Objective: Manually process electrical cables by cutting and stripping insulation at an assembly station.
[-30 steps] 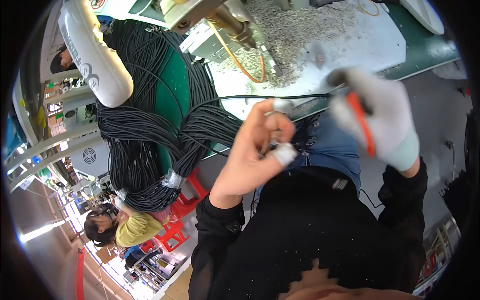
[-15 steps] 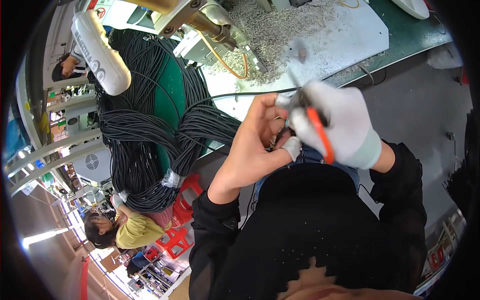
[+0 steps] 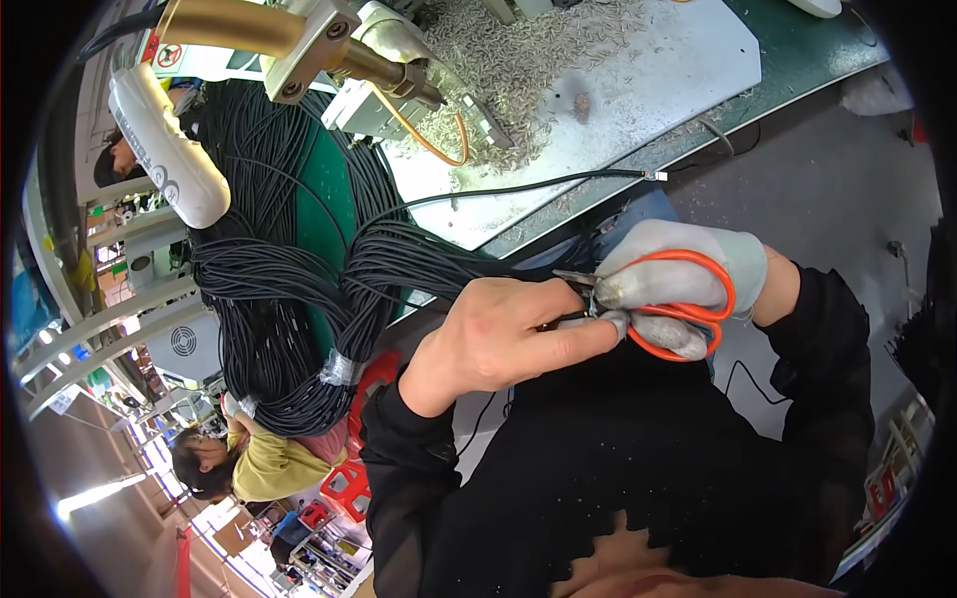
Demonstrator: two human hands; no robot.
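My right hand (image 3: pixel 673 274), in a whitish glove, is closed around scissors with orange handles (image 3: pixel 731 284). Their short dark blades (image 3: pixel 573 277) point left, toward my left hand. My left hand (image 3: pixel 503 334) is bare except for a pale cover on the thumb tip. Its fingers are pinched around the end of a black cable (image 3: pixel 546 325), mostly hidden by the fingers. Both hands meet in front of my body, just off the bench edge, with the fingertips close together.
A thick bundle of black cables (image 3: pixel 289 254) hangs over the green bench at left. One cable with a small white connector (image 3: pixel 656 176) crosses the white plate (image 3: pixel 668 70), strewn with metal bits. A brass-coloured machine head (image 3: pixel 369 65) and a lit lamp (image 3: pixel 169 149) overhang. Someone in yellow (image 3: pixel 274 463) sits beyond.
Both hands have come lower, toward my body. My left hand has turned its back upward, and the scissors now lie more sideways. A cable end with a white connector is now uncovered.
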